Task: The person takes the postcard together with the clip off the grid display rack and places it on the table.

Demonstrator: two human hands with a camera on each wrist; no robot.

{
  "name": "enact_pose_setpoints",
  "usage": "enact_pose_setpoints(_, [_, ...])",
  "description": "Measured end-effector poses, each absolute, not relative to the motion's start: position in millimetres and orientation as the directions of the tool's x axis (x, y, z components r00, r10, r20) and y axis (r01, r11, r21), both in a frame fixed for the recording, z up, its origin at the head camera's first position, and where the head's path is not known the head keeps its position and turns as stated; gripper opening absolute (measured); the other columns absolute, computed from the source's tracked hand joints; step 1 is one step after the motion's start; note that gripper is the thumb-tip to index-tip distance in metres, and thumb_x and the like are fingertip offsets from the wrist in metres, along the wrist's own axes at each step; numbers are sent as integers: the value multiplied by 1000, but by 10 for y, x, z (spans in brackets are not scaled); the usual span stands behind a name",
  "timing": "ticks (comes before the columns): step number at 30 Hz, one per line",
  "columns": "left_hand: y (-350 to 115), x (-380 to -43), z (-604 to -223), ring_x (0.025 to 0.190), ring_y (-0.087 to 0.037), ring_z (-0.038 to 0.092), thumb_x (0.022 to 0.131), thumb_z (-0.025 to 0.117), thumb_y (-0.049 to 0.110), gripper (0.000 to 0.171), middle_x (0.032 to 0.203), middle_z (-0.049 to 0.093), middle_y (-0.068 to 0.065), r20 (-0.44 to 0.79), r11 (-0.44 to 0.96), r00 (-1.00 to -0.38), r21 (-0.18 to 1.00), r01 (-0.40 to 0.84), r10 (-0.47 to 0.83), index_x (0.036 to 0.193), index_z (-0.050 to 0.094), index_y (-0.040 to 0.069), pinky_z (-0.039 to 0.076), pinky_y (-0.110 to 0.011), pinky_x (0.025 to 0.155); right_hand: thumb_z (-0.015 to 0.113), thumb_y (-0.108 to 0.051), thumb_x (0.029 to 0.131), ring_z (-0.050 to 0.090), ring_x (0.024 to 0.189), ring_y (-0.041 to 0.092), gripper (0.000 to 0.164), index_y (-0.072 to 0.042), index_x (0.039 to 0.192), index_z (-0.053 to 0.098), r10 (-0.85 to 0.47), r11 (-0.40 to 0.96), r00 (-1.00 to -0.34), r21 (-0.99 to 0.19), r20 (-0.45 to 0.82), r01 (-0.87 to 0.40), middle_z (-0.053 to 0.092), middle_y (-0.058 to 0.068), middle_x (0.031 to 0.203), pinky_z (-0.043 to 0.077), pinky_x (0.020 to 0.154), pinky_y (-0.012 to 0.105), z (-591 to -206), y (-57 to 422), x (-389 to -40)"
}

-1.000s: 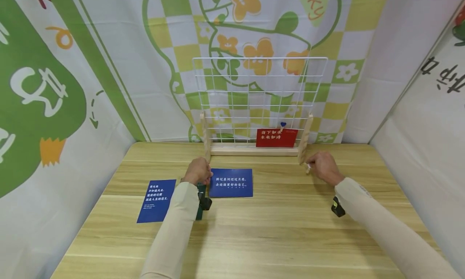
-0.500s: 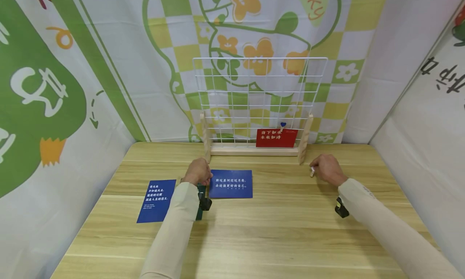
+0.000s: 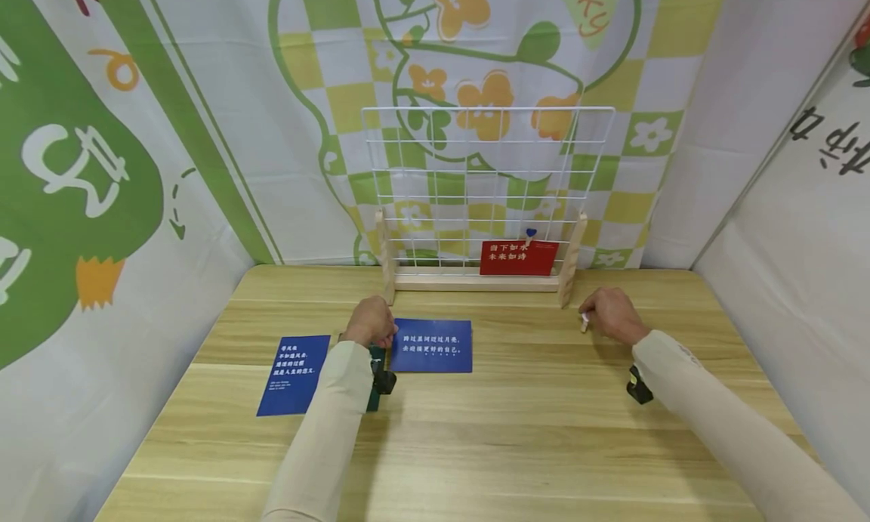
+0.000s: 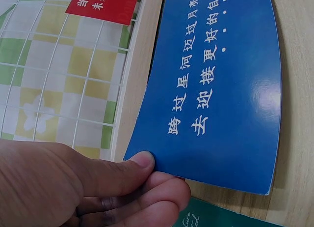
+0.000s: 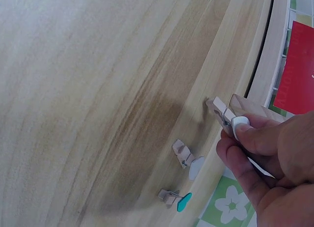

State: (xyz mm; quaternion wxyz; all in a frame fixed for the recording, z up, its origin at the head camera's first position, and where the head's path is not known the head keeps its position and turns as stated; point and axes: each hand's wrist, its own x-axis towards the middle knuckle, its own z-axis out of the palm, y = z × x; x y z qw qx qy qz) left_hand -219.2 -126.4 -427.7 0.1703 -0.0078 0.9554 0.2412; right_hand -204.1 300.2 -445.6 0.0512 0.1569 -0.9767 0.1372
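Note:
My left hand point(image 3: 370, 322) pinches a corner of a blue card point(image 3: 435, 344) with white lettering. In the left wrist view the thumb lies on top of the card point(image 4: 221, 89), which looks slightly bowed. My right hand point(image 3: 614, 314) holds a small wooden clothespin point(image 5: 223, 111) with a white decoration, pinched between thumb and fingers, to the right of the rack. On the white wire grid rack point(image 3: 476, 282) hangs a red card point(image 3: 519, 257), clipped by a clothespin with a blue heart point(image 3: 532, 233).
Two more clothespins, one white point(image 5: 182, 154) and one teal point(image 5: 169, 196), lie on the table near my right hand. Another blue card point(image 3: 288, 378) lies at the left. A dark green card point(image 3: 374, 401) is mostly hidden under my left forearm. Printed cloth hangs behind the rack.
My right hand has shifted slightly right with the clothespin, away from the rack's foot, then stayed there. The blue card in my left hand has dipped a little toward me.

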Motion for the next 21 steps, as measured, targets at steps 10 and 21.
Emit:
enact_pose_setpoints(10, [-1267, -2212, -4279, 42, -9, 57, 81, 66, 5, 7, 51, 61, -2, -373, 885, -927, 444, -142, 38, 74, 65, 3, 47, -20, 44, 61, 2, 75, 65, 90, 34, 18, -4, 84, 74, -314, 907, -941, -255, 125, -336, 72, 13, 89, 50, 79, 47, -4487, 3000, -2100])
enact_pose_setpoints(21, [-1258, -2198, -4294, 40, -9, 57, 82, 64, 6, 17, 54, 65, -6, -373, 879, -928, 442, -177, 1, 66, 66, 2, 46, -19, 43, 63, 3, 74, 66, 86, 32, 18, -5, 83, 75, -329, 909, -935, -226, 129, -351, 73, 11, 85, 51, 77, 45, -4511, 2962, -2132])
